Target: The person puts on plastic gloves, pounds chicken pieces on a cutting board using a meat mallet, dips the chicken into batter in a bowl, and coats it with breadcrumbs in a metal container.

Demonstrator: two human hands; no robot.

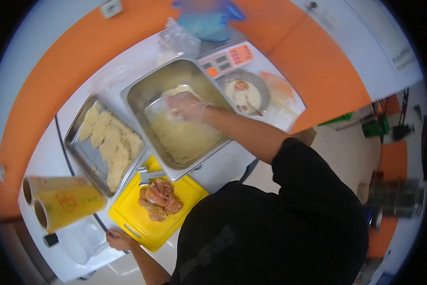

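My right hand (pixel 189 107), in a thin clear glove, reaches into a deep metal pan (pixel 128 102). It is down in pale yellow crumbs (pixel 185 140), beside a crumb-covered patch (pixel 187 89); its fingers are blurred, and what lies under them is hidden. My left hand (pixel 120 239) is at the table's near edge, fingers curled, beside a yellow cutting board (pixel 149 237). Pieces of raw meat (pixel 159 200) sit on that board, near a metal meat mallet (pixel 149 175). On the left, a shallow metal tray (pixel 82 142) carries several crumb-coated pieces (pixel 113 142).
Two cling film rolls (pixel 71 206) and a clear plastic container (pixel 78 244) stand at lower left. A metal bowl (pixel 266 95) of white liquid with meat is beyond my right forearm, near a scale (pixel 225 61). Plastic bags (pixel 180 42) lie at the back.
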